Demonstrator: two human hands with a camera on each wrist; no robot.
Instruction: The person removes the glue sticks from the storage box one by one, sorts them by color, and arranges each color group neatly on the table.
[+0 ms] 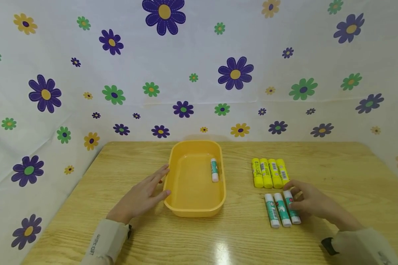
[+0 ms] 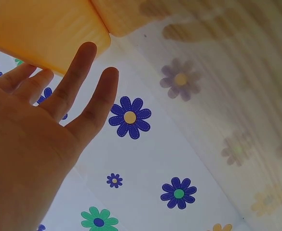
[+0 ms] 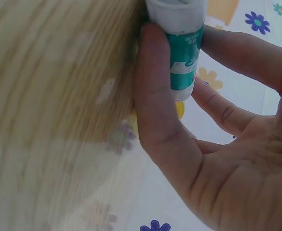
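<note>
My left hand [image 1: 140, 198] rests at the left side of a yellow plastic tub [image 1: 194, 212], fingers spread and nearly straight, thumb at the rim. Inside the tub, by its right wall, lies a white and green glue stick [image 1: 214, 170]. To the right, my right hand [image 1: 313, 201] pinches the rightmost of three white and green glue sticks [image 1: 292, 208]. In the right wrist view, thumb and fingers stand on either side of that glue stick [image 3: 183, 53], which appears still on the table. The other two glue sticks [image 1: 281, 209] lie just left of it.
Several yellow glue sticks [image 1: 266, 173] lie in a row behind the white and green ones. The wooden table [image 1: 172, 239] ends at the back against a white cloth [image 1: 199, 51] printed with flowers.
</note>
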